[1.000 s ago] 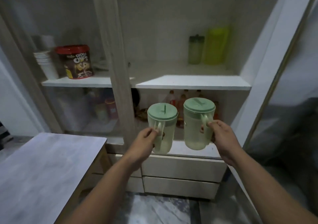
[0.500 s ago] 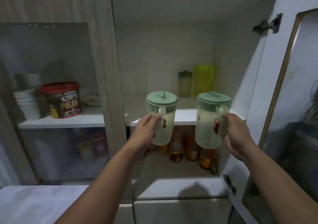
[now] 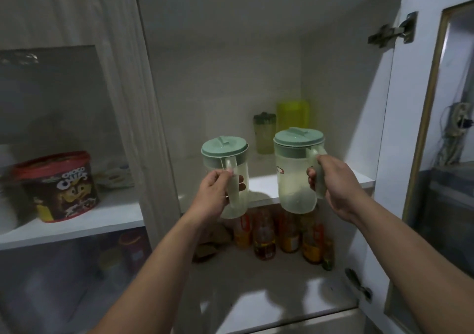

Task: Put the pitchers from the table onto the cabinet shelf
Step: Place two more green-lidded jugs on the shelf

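I hold two pale green translucent pitchers with green lids, one in each hand, in front of the open cabinet. My left hand (image 3: 214,192) grips the handle of the left pitcher (image 3: 225,159). My right hand (image 3: 333,182) grips the handle of the right pitcher (image 3: 295,169). Both pitchers hang upright in the air, their bases level with the front edge of the white middle shelf (image 3: 261,182). Neither rests on the shelf.
At the back of the shelf stand a small green cup (image 3: 264,133) and a yellow-green container (image 3: 292,115). Several bottles (image 3: 264,236) fill the shelf below. The open door (image 3: 420,154) stands to the right. A red-lidded cereal tub (image 3: 59,187) sits behind the left glass.
Both hands have lifted the pitchers from the lower shelf's height up to the middle shelf's edge and closer to the cabinet. The view has tilted upward.
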